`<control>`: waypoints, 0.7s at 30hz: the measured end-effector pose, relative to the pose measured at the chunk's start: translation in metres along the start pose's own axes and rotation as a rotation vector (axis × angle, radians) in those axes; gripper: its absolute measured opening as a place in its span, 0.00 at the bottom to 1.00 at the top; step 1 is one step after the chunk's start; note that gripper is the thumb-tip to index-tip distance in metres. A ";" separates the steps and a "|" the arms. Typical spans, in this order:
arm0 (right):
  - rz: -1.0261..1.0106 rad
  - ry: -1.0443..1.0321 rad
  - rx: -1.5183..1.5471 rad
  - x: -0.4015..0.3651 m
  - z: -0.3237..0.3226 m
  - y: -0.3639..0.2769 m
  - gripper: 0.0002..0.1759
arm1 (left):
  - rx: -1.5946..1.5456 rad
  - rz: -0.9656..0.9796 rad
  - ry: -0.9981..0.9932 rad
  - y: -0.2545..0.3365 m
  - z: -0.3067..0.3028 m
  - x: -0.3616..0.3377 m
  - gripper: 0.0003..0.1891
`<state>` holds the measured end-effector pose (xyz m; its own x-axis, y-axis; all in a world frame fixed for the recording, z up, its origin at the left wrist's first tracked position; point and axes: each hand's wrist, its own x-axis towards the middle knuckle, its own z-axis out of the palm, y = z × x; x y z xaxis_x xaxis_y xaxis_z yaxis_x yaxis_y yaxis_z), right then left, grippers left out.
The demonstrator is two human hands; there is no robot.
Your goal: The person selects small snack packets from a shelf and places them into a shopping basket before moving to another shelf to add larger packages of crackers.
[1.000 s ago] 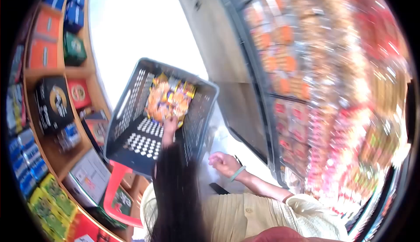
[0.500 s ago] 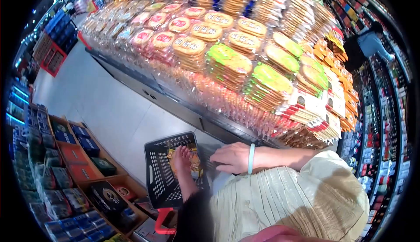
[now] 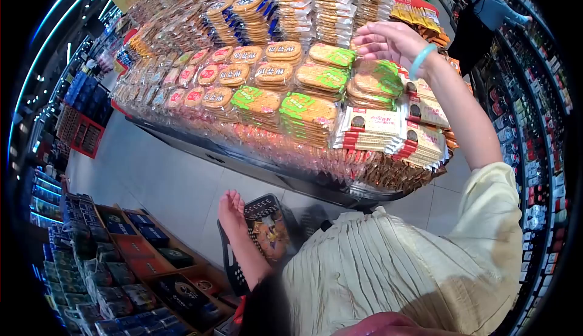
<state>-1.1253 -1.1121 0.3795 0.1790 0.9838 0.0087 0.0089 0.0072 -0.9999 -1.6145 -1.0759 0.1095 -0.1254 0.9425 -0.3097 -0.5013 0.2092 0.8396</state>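
Observation:
My right hand [image 3: 390, 43], a pale green bangle [image 3: 421, 61] at its wrist, is raised over the display with fingers stretched out and nothing held. Beneath and beside it lie stacked biscuit packs with green labels [image 3: 376, 82]. My left hand [image 3: 231, 210] is palm up over the rim of a dark perforated shopping basket [image 3: 263, 205], its fingers loosely curled and apart, holding nothing. The left forearm crosses the basket, and how the basket hangs is hidden. Inside it lie several packaged snacks [image 3: 270, 239], one yellowish.
White-and-red biscuit packs [image 3: 371, 123] fill the display's near corner. Boxed goods [image 3: 143, 248] stand on low shelving at left. Tall shelves [image 3: 534, 154] line the right side, where another person [image 3: 486, 14] reaches toward them. Pale floor [image 3: 176, 172] runs between display and shelving.
My right hand has risen from beside the basket to above the biscuit packs. My left hand has shifted from over the basket's inside to its rim. The view has turned toward the display.

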 end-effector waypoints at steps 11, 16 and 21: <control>0.231 0.316 0.186 0.104 -0.046 0.051 0.53 | 0.183 0.193 -0.267 0.060 0.101 -0.063 0.12; 0.242 0.321 0.170 0.115 -0.035 0.052 0.58 | 0.260 0.190 -0.346 0.064 0.121 -0.082 0.10; 0.207 0.245 0.130 0.125 -0.041 0.061 0.58 | 0.326 0.226 -0.415 0.084 0.155 -0.091 0.10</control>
<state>-1.0617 -0.9957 0.3200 0.3948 0.8948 -0.2085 -0.1747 -0.1497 -0.9732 -1.5128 -1.1035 0.2774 0.1809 0.9827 0.0390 -0.2030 -0.0015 0.9792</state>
